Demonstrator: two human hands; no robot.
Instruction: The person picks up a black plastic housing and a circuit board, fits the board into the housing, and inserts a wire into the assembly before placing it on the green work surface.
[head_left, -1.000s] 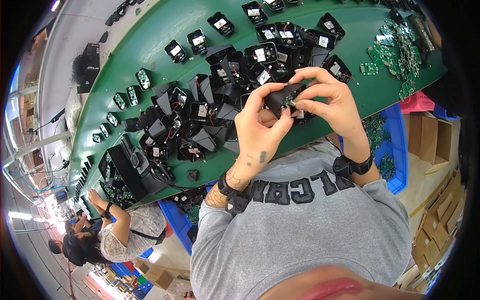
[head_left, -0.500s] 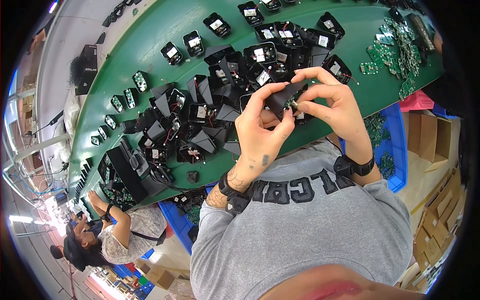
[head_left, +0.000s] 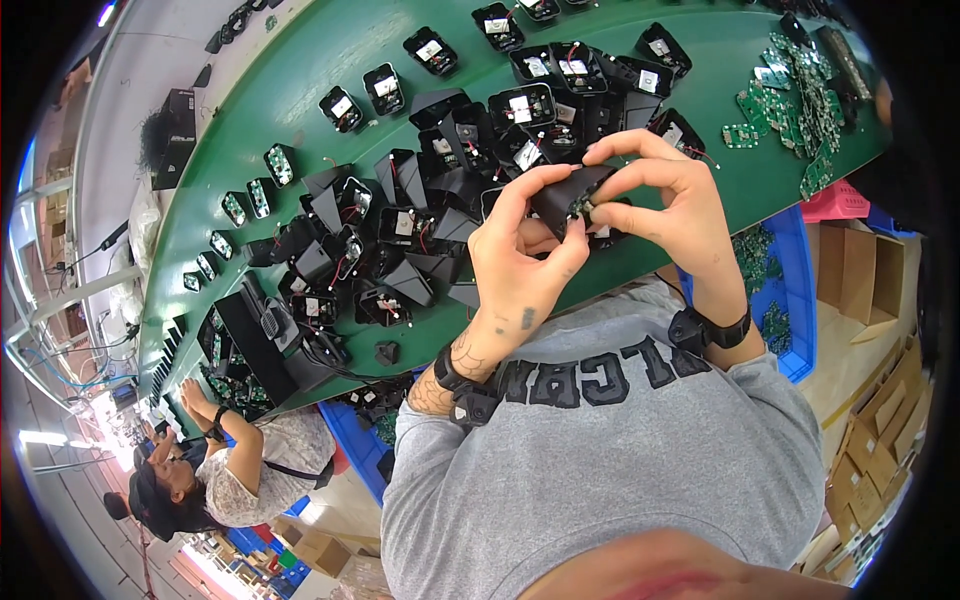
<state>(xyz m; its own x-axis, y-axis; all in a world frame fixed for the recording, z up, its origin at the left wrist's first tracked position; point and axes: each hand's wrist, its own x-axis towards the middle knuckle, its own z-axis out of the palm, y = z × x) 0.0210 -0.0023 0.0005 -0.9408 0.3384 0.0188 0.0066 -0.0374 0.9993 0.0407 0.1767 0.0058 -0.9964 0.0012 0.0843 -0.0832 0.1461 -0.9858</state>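
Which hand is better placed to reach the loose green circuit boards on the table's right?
Probably the right hand: busy at the angular black plastic housing too, but nearer those green boards; the left hand grips the housing's left side.

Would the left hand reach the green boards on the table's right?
Probably not: the left hand is holding a black case, and the right hand is between it and the green boards.
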